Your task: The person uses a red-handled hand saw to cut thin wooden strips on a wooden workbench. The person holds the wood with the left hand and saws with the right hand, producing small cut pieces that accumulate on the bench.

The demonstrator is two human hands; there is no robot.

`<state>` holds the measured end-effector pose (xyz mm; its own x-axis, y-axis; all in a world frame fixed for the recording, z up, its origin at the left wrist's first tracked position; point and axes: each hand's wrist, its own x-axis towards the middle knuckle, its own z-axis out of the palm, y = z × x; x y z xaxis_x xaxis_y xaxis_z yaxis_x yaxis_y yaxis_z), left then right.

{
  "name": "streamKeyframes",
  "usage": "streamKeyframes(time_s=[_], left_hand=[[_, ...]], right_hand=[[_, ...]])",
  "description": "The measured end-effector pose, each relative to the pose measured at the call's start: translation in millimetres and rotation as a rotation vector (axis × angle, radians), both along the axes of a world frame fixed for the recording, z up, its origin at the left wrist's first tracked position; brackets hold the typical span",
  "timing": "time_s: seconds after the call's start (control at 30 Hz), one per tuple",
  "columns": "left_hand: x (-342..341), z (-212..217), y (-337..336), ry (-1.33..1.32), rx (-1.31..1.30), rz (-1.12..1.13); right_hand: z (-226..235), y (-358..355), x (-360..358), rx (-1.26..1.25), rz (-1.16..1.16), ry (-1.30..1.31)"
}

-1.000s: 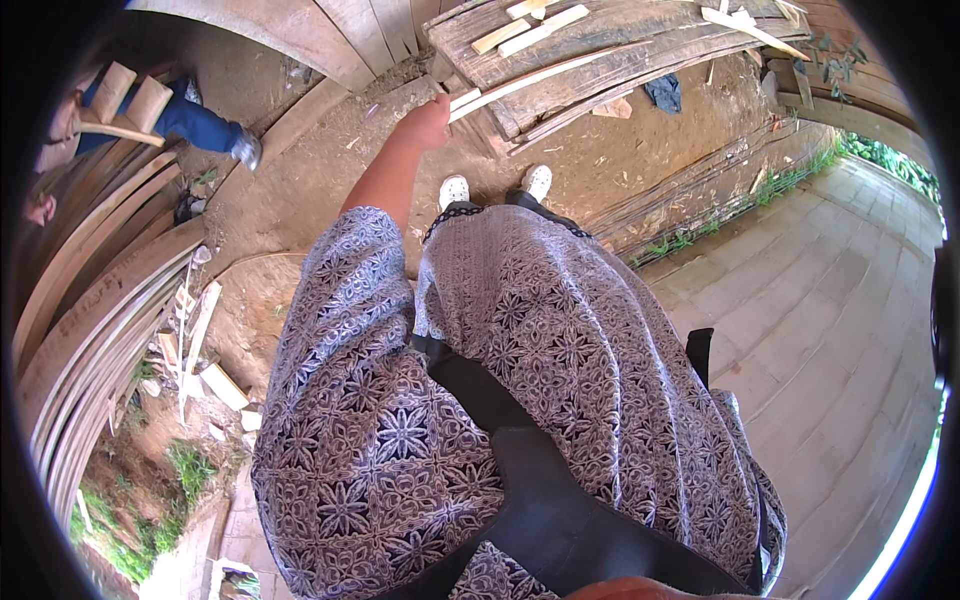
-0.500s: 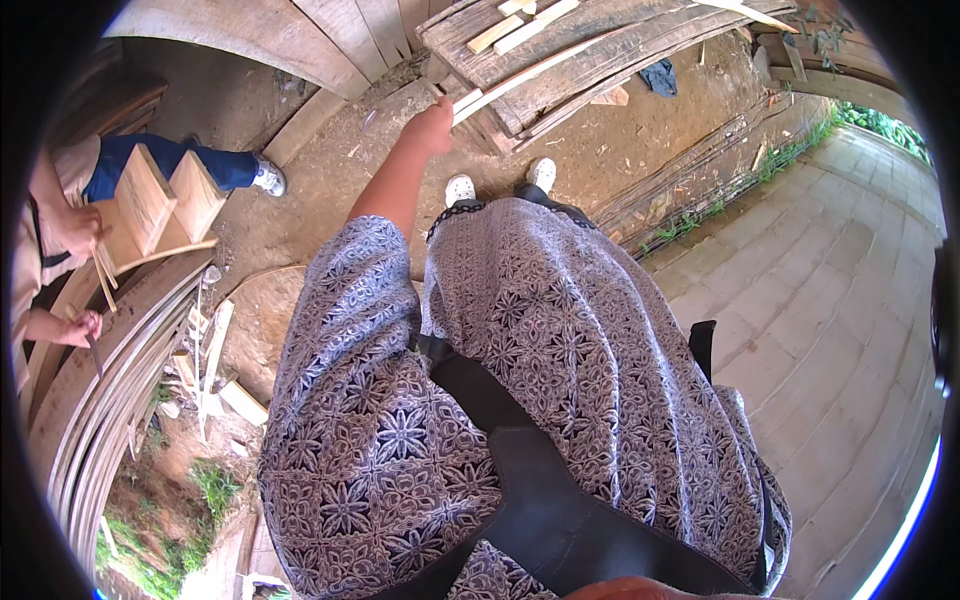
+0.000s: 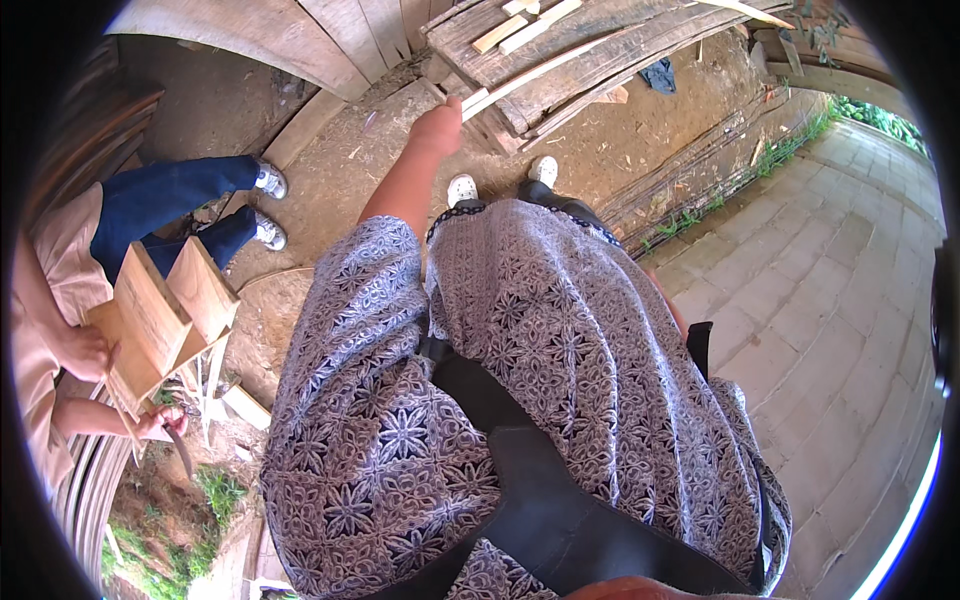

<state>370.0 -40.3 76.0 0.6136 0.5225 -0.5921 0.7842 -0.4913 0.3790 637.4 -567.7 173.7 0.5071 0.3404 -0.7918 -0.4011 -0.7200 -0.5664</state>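
Observation:
My left arm reaches forward, and my left hand (image 3: pixel 438 128) is closed around the end of a pale wooden strip (image 3: pixel 478 103) at the near left corner of a rough wooden bench (image 3: pixel 600 70). The strip runs from my fist toward the bench edge. Short pale wood pieces (image 3: pixel 540 27) lie on the bench top beyond my hand. Only a sliver of my right arm (image 3: pixel 670 302) shows past the right side of my patterned shirt; the right hand is hidden.
At the left, a person (image 3: pixel 70 330) in blue trousers holds a wooden piece with two upright boards (image 3: pixel 150 300) and a thin dark blade (image 3: pixel 180 452). Wood scraps (image 3: pixel 245 407) lie on the dirt below. A dark cloth (image 3: pixel 658 76) lies beyond the bench; paving (image 3: pixel 820 300) spreads to the right.
The other person has come further into view, with both legs showing, and the boarded piece has moved lower. My left hand has shifted slightly right and down, still holding the strip.

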Motion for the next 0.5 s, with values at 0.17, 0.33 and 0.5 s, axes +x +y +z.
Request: streamKeyframes(time_s=[0.17, 0.33, 0.5], left_hand=[[6, 0, 1, -0.008, 0.034, 0.018], [21, 4, 9, 0.037, -0.036, -0.018], [36, 21, 14, 0.079, -0.047, -0.033]], right_hand=[[9, 1, -1, -0.005, 0.021, -0.031], [33, 1, -11, -0.031, 0.095, -0.120], [79, 32, -43, -0.200, 0.275, -0.567]])
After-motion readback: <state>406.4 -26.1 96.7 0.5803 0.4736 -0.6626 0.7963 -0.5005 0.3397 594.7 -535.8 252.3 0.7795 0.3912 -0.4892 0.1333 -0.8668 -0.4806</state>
